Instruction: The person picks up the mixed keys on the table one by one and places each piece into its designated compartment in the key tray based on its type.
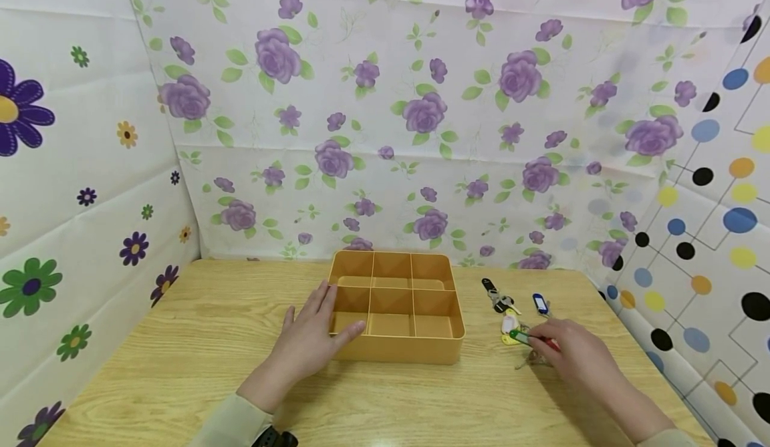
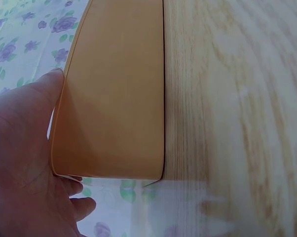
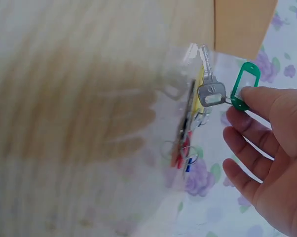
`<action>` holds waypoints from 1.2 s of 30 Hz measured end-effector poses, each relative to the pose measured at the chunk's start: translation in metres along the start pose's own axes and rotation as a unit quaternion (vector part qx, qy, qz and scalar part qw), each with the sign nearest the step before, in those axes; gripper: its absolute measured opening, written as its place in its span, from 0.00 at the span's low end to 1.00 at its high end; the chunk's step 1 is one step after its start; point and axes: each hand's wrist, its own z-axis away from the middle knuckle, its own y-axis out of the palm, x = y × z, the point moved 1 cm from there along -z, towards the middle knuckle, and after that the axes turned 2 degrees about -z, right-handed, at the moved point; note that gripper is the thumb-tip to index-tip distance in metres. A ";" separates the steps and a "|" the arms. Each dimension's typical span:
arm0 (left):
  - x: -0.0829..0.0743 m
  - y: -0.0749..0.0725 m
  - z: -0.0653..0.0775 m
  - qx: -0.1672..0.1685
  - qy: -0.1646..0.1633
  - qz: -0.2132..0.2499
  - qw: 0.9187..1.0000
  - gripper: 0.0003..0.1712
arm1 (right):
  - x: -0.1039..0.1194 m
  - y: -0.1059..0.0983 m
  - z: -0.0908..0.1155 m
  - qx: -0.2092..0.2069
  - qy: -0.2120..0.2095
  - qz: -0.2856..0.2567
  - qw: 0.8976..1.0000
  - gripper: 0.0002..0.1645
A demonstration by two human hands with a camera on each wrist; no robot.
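Nearest to the camera, a pale sleeve is seen at the lower edge of the head view; beyond it, the left hand is laid against the tan organizer, its fingers straight along the left side, the thumb spread apart at the near corner. By the right hand a green tag is pinched between thumb and forefinger, the other fingers being loosely bent; a metal key is joined to this tag, and both are held to the right of the organizer, near the yellow tag and the blue tag on the tabletop. Tag and key are judged light; the tag seems stiff, smooth and a little slippery, so it is best taken by its flat faces; the key may swing freely; the organizer seems light and rigid, and is best steadied by its wall.
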 end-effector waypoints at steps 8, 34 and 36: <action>0.000 0.000 0.001 0.000 -0.004 0.001 1.000 0.65 | 0.007 -0.002 -0.004 0.008 0.033 -0.022 0.999 0.06; 0.002 0.002 0.000 0.000 -0.003 -0.002 1.000 0.66 | 0.036 0.000 -0.030 -0.014 0.094 -0.114 0.989 0.15; 0.002 0.002 -0.001 -0.001 -0.003 -0.001 1.000 0.65 | 0.037 -0.001 -0.032 -0.019 0.099 -0.125 0.987 0.16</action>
